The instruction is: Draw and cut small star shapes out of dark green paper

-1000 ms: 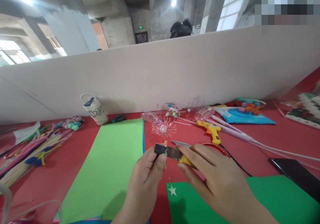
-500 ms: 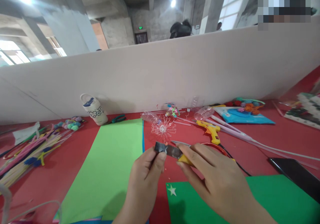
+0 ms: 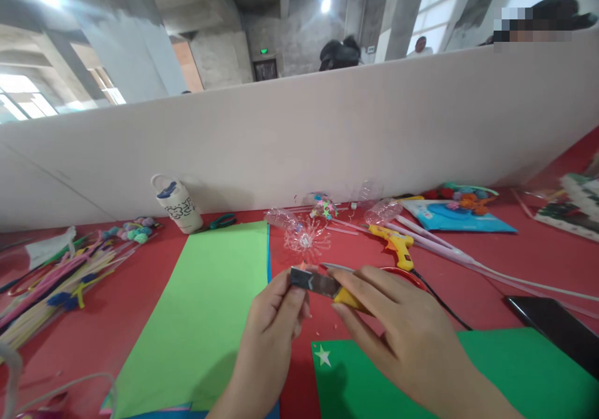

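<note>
My right hand (image 3: 402, 325) is closed round the yellow handle of a utility knife (image 3: 322, 283), its wide metal blade reaching left. My left hand (image 3: 269, 331) is pinched at the blade's dark end, with a small orange-pink piece (image 3: 303, 266) poking up by its fingertips; most of that piece is hidden. Beneath my right hand shows the red handle of a pair of scissors (image 3: 407, 276). Pink crumbs lie on the red table (image 3: 299, 369) below the blade. A pale star (image 3: 322, 356) rests on the dark green sheet (image 3: 374, 381).
A light green sheet (image 3: 201, 319) lies left. Beyond my hands are a clear cut plastic flower (image 3: 305, 240), a yellow glue gun (image 3: 393, 243) and pliers (image 3: 222, 221). A tumbler (image 3: 180, 207) stands by the white partition (image 3: 281, 144). Pipe cleaners (image 3: 60, 281) lie left, a black phone (image 3: 552, 328) right.
The blade has turned slightly between my hands, and the orange-pink tip shows more above it. My left fingers have shifted a little. More crumbs show on the table.
</note>
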`<state>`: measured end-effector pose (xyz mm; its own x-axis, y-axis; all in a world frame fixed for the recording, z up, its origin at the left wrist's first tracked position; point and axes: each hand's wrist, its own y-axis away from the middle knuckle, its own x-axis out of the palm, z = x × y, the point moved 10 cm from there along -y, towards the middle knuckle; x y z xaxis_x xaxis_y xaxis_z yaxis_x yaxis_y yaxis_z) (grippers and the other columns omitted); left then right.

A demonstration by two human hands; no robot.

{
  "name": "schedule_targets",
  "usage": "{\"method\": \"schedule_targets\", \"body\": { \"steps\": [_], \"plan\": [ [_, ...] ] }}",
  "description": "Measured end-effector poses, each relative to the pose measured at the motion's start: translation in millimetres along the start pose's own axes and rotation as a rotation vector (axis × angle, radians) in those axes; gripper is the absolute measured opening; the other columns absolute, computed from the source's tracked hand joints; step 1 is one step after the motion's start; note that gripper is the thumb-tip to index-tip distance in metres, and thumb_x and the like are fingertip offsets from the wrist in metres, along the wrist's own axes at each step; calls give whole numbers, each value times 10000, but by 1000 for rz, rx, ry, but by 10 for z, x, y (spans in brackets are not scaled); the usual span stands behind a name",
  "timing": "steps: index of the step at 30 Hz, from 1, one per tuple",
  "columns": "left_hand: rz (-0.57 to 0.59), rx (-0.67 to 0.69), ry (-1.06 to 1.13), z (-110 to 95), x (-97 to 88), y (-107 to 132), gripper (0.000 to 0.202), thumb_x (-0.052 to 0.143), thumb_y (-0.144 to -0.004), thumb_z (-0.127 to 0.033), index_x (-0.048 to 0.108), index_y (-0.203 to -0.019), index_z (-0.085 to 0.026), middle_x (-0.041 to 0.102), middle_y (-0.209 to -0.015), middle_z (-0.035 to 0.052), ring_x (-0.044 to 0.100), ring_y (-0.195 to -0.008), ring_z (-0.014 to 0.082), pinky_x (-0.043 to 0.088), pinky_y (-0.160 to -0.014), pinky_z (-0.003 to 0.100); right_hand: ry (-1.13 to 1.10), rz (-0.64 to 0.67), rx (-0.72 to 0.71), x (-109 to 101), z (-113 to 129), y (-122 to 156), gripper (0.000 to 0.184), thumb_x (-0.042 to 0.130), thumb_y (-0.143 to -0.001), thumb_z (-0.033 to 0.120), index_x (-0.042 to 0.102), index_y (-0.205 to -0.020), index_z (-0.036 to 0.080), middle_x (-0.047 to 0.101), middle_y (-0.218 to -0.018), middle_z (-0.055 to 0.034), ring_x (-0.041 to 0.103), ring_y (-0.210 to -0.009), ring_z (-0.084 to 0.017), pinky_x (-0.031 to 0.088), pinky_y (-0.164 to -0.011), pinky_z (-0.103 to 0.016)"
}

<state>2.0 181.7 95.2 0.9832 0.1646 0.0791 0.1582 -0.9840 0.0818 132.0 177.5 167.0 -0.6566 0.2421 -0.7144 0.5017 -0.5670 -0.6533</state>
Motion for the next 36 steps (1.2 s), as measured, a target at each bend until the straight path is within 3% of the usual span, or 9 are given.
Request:
{"method": "schedule_targets", "body": {
  "steps": [4,10,14,22,36],
  "plan": [
    [32,10,-1,-50,29,43,233,499,-845,-304,615,-973,-148,424,-631,-43,311,-533,85,256,-495,227,8,-2,-12,-1,28,0,230,473,-927,241,579,-1114,159,632,-829,-71,615,-704,-212,486,-559,-321],
    [68,1,11,-53,73,54,363,514,-857,-417,623,-1091,-162,445,-665,-24,331,-558,97,278,-516,232,38,-4,-30,2,48,-13,243,479,-924,239,572,-1131,154,631,-835,-78,604,-715,-219,477,-566,-326],
    [63,15,-27,-45,72,39,352,506,-865,-451,627,-1023,-161,453,-668,-22,345,-553,98,277,-508,235,43,-14,-34,-24,54,-8,255,469,-929,233,571,-1144,142,638,-857,-84,614,-736,-213,482,-585,-319],
    [25,106,-122,-91,27,43,313,520,-864,-451,518,-695,-188,393,-599,-42,306,-534,99,261,-508,242,35,-10,-28,-47,41,5,251,436,-949,260,575,-1133,162,645,-854,-80,626,-731,-210,489,-580,-314],
    [-35,91,-194,-77,-25,37,299,527,-849,-466,579,-735,-195,299,-550,-64,229,-506,106,212,-486,248,93,-38,-43,-66,83,0,244,452,-944,254,593,-1104,137,642,-806,-83,606,-674,-222,458,-538,-328]
  ]
}}
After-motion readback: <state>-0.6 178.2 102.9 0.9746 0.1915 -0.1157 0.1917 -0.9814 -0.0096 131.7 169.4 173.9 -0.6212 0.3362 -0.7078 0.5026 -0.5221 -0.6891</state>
